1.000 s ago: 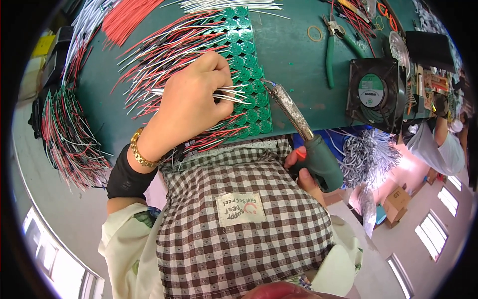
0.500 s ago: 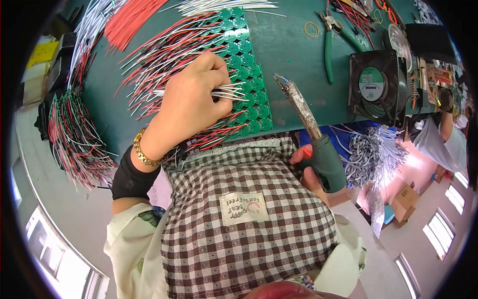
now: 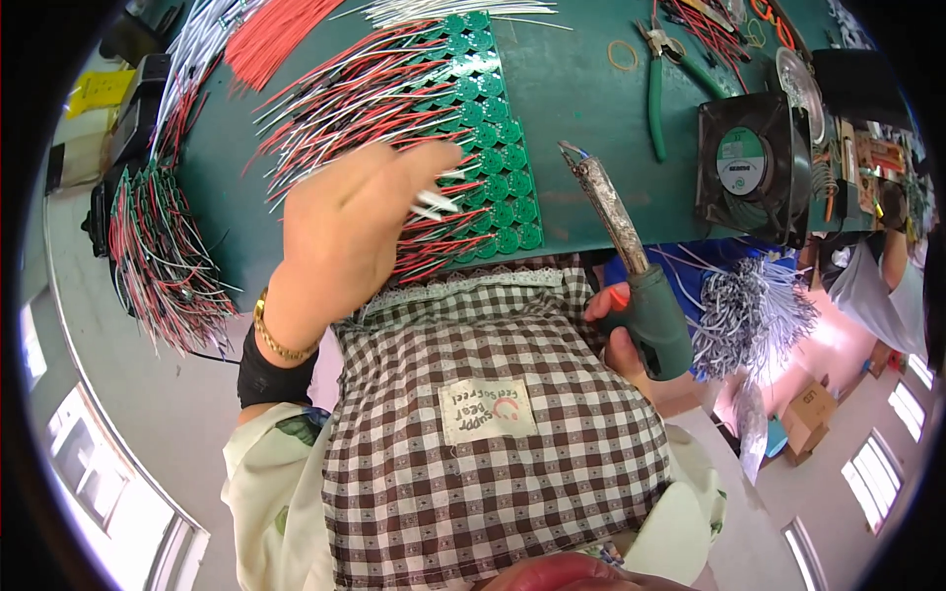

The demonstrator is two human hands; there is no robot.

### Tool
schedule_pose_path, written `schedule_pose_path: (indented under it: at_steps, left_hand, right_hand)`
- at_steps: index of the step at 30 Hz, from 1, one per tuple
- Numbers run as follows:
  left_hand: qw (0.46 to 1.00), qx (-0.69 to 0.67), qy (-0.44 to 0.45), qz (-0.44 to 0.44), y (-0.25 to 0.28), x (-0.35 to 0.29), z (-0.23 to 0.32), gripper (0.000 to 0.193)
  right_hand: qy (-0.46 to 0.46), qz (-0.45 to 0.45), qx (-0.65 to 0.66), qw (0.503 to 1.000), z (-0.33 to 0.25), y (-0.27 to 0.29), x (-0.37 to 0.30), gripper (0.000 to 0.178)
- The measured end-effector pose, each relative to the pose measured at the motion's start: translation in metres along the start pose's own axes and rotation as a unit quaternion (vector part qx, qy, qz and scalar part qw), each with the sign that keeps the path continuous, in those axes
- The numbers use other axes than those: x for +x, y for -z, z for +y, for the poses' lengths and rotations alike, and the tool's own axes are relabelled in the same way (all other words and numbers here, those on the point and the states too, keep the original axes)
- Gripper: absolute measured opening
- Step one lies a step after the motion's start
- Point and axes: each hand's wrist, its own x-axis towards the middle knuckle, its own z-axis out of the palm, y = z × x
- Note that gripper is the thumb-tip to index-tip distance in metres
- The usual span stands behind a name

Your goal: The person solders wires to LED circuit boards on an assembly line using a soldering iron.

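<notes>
A panel of round green circuit boards (image 3: 505, 158) lies on the bench, with rows of red, white and black wires (image 3: 345, 103) running left from it. My left hand (image 3: 350, 227), with a gold watch or bracelet at the wrist, is closed over the lower wires. White wires (image 3: 435, 204), blurred, stick out from its fingers beside the panel. In my right hand (image 3: 618, 340), right of the panel and near the bench edge, is a soldering iron (image 3: 609, 209). Its dark green handle is gripped, and its worn metal shaft points up and left over the bench.
A black fan (image 3: 754, 169) stands on the right, beside green-handled cutters (image 3: 658, 94) and a rubber band (image 3: 622, 55). Loose red wires (image 3: 281, 37) lie at the far left. Wired bundles (image 3: 163, 261) hang over the left edge; grey-white wires (image 3: 754, 310) are bundled at right.
My left hand has drawn back left and toward me, and its white wires have shifted off the board pads. The soldering iron stays right of the panel; the whole view has shifted slightly.
</notes>
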Motion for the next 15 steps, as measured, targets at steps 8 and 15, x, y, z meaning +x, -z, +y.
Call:
schedule_pose_path:
  at_steps: [8,15]
  left_hand:
    - [0.992,-0.057,0.110,-0.032,-0.041,-0.024,0.007,0.016]
    - [0.987,-0.047,0.152,-0.013,-0.047,-0.026,0.005,0.018]
  right_hand:
    - [0.018,-0.104,-0.053,0.993,0.002,0.012,-0.001,0.049]
    - [-0.040,-0.126,-0.101,0.986,0.017,0.030,-0.013,0.052]
